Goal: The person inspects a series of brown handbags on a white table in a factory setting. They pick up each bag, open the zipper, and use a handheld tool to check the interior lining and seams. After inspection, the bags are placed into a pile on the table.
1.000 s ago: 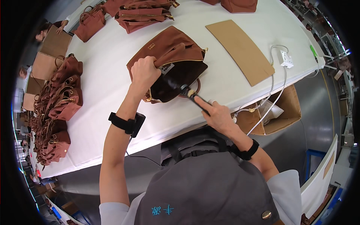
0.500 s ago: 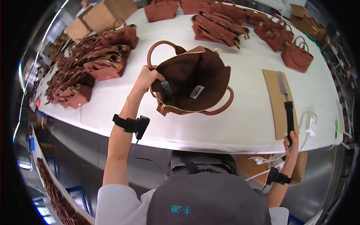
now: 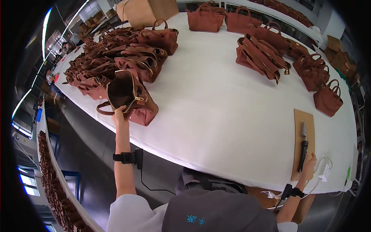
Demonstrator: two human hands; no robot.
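My left hand [image 3: 120, 115] is closed on the rim of a brown handbag [image 3: 145, 108], thumb over the edge. The bag gapes toward me, showing its dark lining, and stands tilted at the near side of a heap of similar bags. On the right, a tool with a pointed metal blade and black handle [image 3: 303, 150] lies along a brown cardboard strip [image 3: 300, 123]. Close against the right side of that handle is my right hand [image 3: 309, 165]. Its fingers are partly hidden, so whether they grip the handle is unclear.
Brown handbags [image 3: 127, 52] crowd the left of the white table [image 3: 208, 104]. Several more bags [image 3: 257, 60] stand along the far and right sides. A large cardboard box [image 3: 148, 11] sits at the back. Beside my right hand are a white power block [image 3: 324, 173] and its cable.
My left hand has carried the handbag leftward from the table's middle to the heap. The tool, gripped in my right hand before, now lies on the cardboard strip. The view has shifted left.
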